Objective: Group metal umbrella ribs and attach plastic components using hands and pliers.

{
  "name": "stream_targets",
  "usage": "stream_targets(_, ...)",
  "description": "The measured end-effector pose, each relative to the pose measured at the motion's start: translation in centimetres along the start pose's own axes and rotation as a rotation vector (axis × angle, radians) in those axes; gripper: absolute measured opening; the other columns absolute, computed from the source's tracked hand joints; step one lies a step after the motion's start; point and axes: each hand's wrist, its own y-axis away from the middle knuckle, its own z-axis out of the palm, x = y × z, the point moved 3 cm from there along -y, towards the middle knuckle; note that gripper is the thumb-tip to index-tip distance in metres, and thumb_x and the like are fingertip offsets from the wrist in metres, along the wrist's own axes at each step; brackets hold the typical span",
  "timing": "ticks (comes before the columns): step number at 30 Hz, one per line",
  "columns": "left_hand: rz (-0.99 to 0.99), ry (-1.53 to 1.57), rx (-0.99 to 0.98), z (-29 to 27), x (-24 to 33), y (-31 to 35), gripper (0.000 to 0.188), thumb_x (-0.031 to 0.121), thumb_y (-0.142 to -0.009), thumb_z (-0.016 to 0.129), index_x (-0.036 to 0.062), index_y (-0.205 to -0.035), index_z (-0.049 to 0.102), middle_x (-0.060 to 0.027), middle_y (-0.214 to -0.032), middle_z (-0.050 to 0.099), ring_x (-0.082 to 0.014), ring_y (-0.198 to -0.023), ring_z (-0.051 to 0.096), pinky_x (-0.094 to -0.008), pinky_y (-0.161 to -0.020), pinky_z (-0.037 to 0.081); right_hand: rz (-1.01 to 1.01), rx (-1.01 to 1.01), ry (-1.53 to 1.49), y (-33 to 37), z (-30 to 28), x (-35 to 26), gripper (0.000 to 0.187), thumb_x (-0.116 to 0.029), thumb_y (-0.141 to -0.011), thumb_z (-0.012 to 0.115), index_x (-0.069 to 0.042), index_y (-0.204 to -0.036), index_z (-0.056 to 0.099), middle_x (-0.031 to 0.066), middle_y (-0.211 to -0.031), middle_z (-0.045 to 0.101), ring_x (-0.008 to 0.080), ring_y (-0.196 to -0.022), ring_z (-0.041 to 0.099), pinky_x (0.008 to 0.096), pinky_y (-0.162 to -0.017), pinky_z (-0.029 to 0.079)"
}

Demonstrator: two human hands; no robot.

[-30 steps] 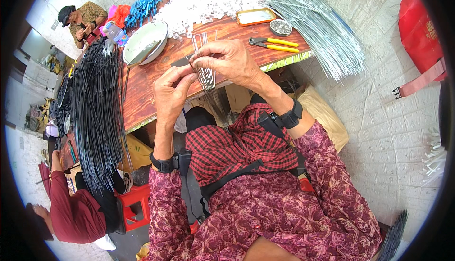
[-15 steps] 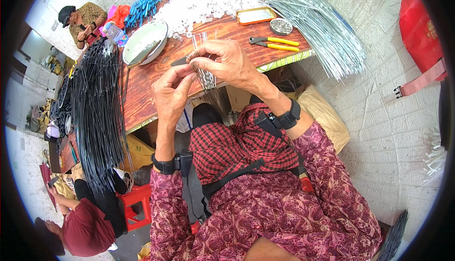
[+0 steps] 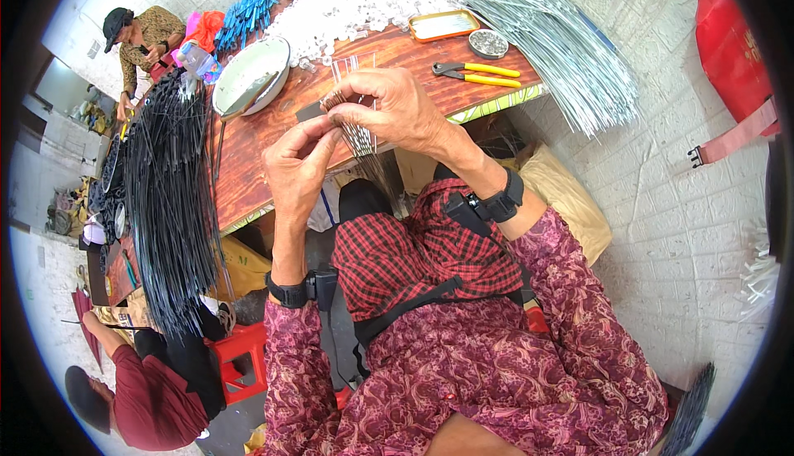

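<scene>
My left hand (image 3: 299,166) and my right hand (image 3: 401,110) meet over the table's near edge, fingertips pinched together. Whatever lies between them is too small and too covered to name. Beneath and behind my fingers runs a row of thin rods or wires (image 3: 359,141), whitish at the top and dark lower down, hanging toward my lap. A small dark flat piece (image 3: 309,111) shows just left of my right fingertips. Both wrists wear black straps with small boxes.
The wooden table (image 3: 248,162) carries yellow-handled pliers (image 3: 476,74), a small round dish (image 3: 488,44), an orange-rimmed tray (image 3: 444,26), white pieces (image 3: 364,5), and an enamel basin (image 3: 252,75). Silvery wires (image 3: 562,50) lie right, black strands (image 3: 169,208) left. Two people work at left.
My hands stay pinched together in nearly the same place, with only a slight shift. At far left, one person's arm has lowered; the lower person's hand now holds a thin dark strip.
</scene>
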Motion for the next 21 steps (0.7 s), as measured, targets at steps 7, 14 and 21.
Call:
stream_targets(7, -0.001, 0.076, 0.005, -0.1, -0.6, 0.0, 0.019, -0.003, -0.088, 0.072, -0.0021, -0.107, 0.073, -0.0062, -0.100, 0.074, -0.0110, -0.091, 0.069, -0.0251, -0.080, 0.057, 0.004, 0.031, -0.004, -0.2, 0.3, 0.1, 0.020, -0.021, -0.085, 0.071, -0.004, -0.095, 0.072, 0.0133, -0.085, 0.073, 0.0285, -0.076, 0.071, 0.0365, -0.067, 0.055)
stream_targets(14, 0.033, 0.072, 0.043, 0.2, -0.4, 0.1, 0.017, -0.006, -0.088, 0.071, -0.0029, -0.104, 0.071, -0.0049, -0.099, 0.071, -0.0096, -0.091, 0.068, -0.0244, -0.078, 0.057, -0.074, 0.031, 0.141, -0.3, 0.4, -0.4, 0.018, -0.020, -0.086, 0.069, -0.005, -0.096, 0.069, 0.0144, -0.087, 0.071, 0.0323, -0.079, 0.070, 0.0412, -0.068, 0.055)
stream_targets(21, 0.144, -0.196, 0.091, -1.0, 0.1, 0.4, 0.025, -0.004, -0.085, 0.072, 0.0010, -0.110, 0.073, -0.0039, -0.087, 0.065, -0.0096, -0.077, 0.064, -0.0227, -0.067, 0.052, -0.007, 0.063, 0.115, -0.5, -0.4, 0.6, 0.017, -0.015, -0.087, 0.070, 0.000, -0.094, 0.067, 0.0147, -0.086, 0.070, 0.0286, -0.079, 0.070, 0.0371, -0.067, 0.053)
